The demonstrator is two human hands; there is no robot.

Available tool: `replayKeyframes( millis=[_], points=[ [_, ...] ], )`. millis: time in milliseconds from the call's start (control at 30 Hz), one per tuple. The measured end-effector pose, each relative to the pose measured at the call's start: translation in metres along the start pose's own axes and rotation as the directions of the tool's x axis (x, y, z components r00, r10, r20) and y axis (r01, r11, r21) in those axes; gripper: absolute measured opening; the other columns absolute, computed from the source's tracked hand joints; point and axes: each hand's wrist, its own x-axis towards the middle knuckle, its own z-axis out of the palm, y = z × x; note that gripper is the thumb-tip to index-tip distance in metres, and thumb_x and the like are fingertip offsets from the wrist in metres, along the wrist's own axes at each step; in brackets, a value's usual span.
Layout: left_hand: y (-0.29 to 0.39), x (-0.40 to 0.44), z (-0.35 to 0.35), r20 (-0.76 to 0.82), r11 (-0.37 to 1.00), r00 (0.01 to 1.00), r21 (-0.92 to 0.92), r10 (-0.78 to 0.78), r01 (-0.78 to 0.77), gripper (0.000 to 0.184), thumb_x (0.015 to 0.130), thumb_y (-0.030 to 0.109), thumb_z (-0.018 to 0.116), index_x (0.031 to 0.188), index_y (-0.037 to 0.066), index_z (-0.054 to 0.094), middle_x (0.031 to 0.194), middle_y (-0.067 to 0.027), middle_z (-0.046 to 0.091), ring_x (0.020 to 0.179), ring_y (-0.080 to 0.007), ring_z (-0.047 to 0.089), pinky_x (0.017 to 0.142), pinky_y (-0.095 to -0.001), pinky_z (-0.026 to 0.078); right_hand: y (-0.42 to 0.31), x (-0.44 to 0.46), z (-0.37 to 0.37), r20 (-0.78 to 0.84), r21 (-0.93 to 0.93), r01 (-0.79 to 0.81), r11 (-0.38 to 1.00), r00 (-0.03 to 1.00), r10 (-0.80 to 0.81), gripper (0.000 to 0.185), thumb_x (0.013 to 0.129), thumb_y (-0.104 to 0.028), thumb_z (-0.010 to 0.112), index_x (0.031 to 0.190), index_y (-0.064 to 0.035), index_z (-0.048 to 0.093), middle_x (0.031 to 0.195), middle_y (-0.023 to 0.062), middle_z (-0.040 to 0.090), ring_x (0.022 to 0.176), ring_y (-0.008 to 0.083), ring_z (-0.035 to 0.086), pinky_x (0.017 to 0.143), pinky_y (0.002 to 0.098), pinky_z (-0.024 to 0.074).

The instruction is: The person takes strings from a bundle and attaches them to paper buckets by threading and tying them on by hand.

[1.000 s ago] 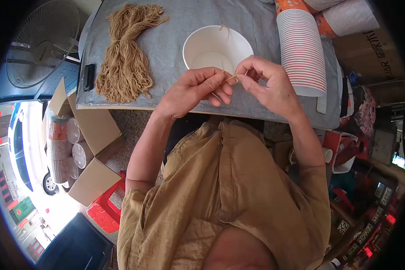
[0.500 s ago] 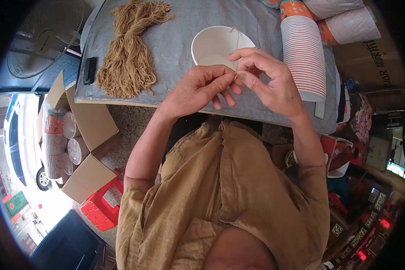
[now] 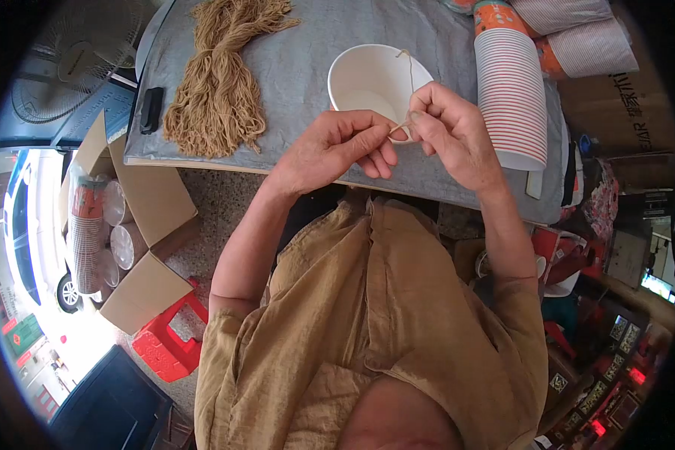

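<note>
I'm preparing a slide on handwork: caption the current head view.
Left hand and right hand pinch tan string near a white tub, with a yarn bundle on the table.

The thin tan strand of twine [image 3: 411, 75] looks matt and fibrous, as does the tan bundle of looped yarn [image 3: 216, 97], which is coarse and shaggy. The round white tub [image 3: 360, 75] looks like smooth paper. A creased, matt, cloth-like cover dresses the grey tabletop [image 3: 300, 60]. The tall stack of white, red-ringed cups [image 3: 511, 94] appears papery, ridged by rims. The open brown box [image 3: 154, 187] is matt cardboard; the red stool [image 3: 161, 352], smooth plastic.
</note>
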Motion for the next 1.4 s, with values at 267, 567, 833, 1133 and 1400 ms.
replayKeyframes(
  millis=[267, 567, 833, 1133, 1400],
  points=[
    [-0.005, -0.003, 0.0, -0.058, 0.998, 0.998, -0.059, -0.023, 0.02, 0.022, 0.105, 0.02, 0.054, 0.11, -0.001, 0.06, 0.088, -0.0072, 0.069, 0.078, -0.012, 0.068, 0.07, -0.0241, 0.056, 0.019, -0.002, 0.009, -0.09, 0.1, -0.025, 0.995, 0.995, 0.034, 0.01, 0.098, -0.01, 0.054, 0.09, -0.0032, 0.056, 0.069, -0.005, 0.049, 0.062, 0.0014, 0.042, 0.053, 0.0209, 0.0331],
    [-0.021, -0.008, 0.005, -0.19, 0.997, 0.981, -0.049, 0.046, -0.057, 0.015, 0.102, 0.015, 0.059, 0.108, 0.001, 0.061, 0.094, -0.0061, 0.07, 0.078, -0.0106, 0.067, 0.068, -0.0231, 0.054, 0.037, 0.002, 0.022, -0.121, 0.292, -0.068, 0.954, 0.987, 0.108, 0.014, 0.098, -0.016, 0.063, 0.101, -0.0024, 0.064, 0.062, -0.0069, 0.044, 0.051, 0.0015, 0.034, 0.045, 0.02, 0.0243],
    [-0.035, -0.007, 0.013, -0.379, 0.971, 0.904, 0.205, 0.197, -0.125, 0.01, 0.096, 0.007, 0.065, 0.104, 0.0, 0.067, 0.093, -0.0025, 0.07, 0.077, -0.0087, 0.069, 0.066, -0.0224, 0.056, 0.045, 0.003, 0.026, -0.077, 0.459, -0.19, 0.868, 0.965, 0.252, 0.014, 0.096, -0.016, 0.066, 0.098, -0.0019, 0.064, 0.061, -0.0069, 0.045, 0.049, 0.0009, 0.033, 0.042, 0.02, 0.0231],
    [-0.047, 0.0, 0.019, -0.438, 0.922, 0.817, 0.26, 0.376, -0.285, 0.013, 0.091, 0.002, 0.071, 0.103, 0.0, 0.067, 0.091, -0.0047, 0.073, 0.085, -0.0117, 0.071, 0.075, -0.0257, 0.059, 0.043, 0.002, 0.029, -0.081, 0.457, -0.196, 0.868, 0.962, 0.26, 0.013, 0.095, -0.016, 0.066, 0.094, -0.0028, 0.063, 0.061, -0.0071, 0.044, 0.049, 0.0004, 0.032, 0.043, 0.0197, 0.022],
    [-0.047, -0.004, 0.021, -0.389, 0.807, 0.776, 0.537, 0.496, -0.247, 0.018, 0.089, -0.001, 0.072, 0.105, -0.001, 0.066, 0.094, -0.0055, 0.073, 0.083, -0.0129, 0.072, 0.073, -0.0255, 0.059, 0.044, 0.002, 0.031, -0.116, 0.327, -0.186, 0.927, 0.965, 0.235, 0.015, 0.095, -0.017, 0.068, 0.091, -0.0036, 0.063, 0.059, -0.0081, 0.044, 0.048, 0.0003, 0.03, 0.043, 0.0202, 0.0198]
  ],
)
